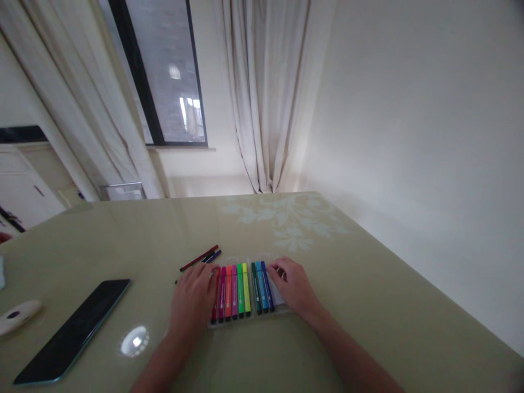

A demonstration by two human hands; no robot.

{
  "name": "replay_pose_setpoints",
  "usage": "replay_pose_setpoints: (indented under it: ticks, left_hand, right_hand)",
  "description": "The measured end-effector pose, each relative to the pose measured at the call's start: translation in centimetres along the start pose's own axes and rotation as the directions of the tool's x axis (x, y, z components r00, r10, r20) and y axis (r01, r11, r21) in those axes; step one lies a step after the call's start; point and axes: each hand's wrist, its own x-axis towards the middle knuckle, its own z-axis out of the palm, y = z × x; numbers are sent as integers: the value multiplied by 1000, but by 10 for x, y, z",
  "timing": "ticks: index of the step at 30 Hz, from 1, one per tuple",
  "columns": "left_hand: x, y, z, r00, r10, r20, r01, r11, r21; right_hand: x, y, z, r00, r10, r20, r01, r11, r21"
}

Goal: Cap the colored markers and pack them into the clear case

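Fingers [203, 268] of left hand [191, 293] and right hand [295, 285] curled at coloured markers [240, 289] in clear case [252, 317], hold unclear

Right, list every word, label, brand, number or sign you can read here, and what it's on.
Readable text: none.
Markers: pale print on the barrels, too small and blurred to read.
Black device: no text visible on its dark face.

The person's bare left forearm [166, 355] slants forward and inward, the left hand [194, 292] low with its back upward, fingers bent; I can't quite see their tips. From the other side, the bare right forearm [347, 349] angles in, the right hand [295, 285] turned leftward, thumb and index finger curled toward each other.
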Motion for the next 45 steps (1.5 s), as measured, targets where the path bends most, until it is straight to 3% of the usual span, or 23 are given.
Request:
replay_pose_setpoints:
  ticks: [3, 8, 10, 13, 16, 19, 25, 28, 31, 35, 41, 45]
  left_hand:
    - [6, -27, -6, 985, -173, -2, 170, 969, 178]
    - [6, -38, -5, 973, -223, 57, 205, 953, 223]
    - [7, -32, -5, 974, -226, 18, 220, 962, 161]
    - [7, -10, -5, 970, -243, 34, 245, 963, -115]
    - [-2, 22, 1, 986, -125, 113, 159, 908, -387]
    - [-17, 48, 9, 995, -1, 103, 53, 861, -505]
    - [-27, 59, 9, 994, 29, 109, 31, 856, -516]
    - [-27, 58, 7, 991, 113, 76, -64, 878, -475]
    - [-30, 59, 11, 952, 302, 52, -261, 889, -376]
    - [-36, 62, 19, 852, 511, 109, -480, 848, -226]
    - [-37, 67, 16, 843, 504, 190, -474, 862, -182]
    - [-37, 68, 15, 831, 517, 207, -493, 856, -157]
  right_hand:
    - [-1, -3, 1, 1000, -8, 0, 8, 1000, 9]
    - [-5, -7, 5, 998, -41, 37, 40, 999, 31]
    - [-6, -8, 7, 998, -53, 41, 51, 996, 69]
    - [-7, -11, 8, 998, -36, 46, 28, 986, 165]
    - [-8, -14, 9, 995, 23, 97, -55, 938, 342]
    - [-7, -17, 10, 983, 59, 174, -145, 830, 539]
    - [-5, -23, 10, 968, 88, 235, -232, 671, 705]
    - [-2, -20, 4, 968, 109, 228, -244, 640, 729]
    - [5, -5, -7, 968, 200, 155, -250, 659, 710]
    - [11, 19, -16, 951, 292, 103, -297, 761, 576]
    - [4, 20, -4, 948, 272, 167, -315, 878, 360]
    - [0, 10, 1, 962, 252, 105, -268, 947, 178]
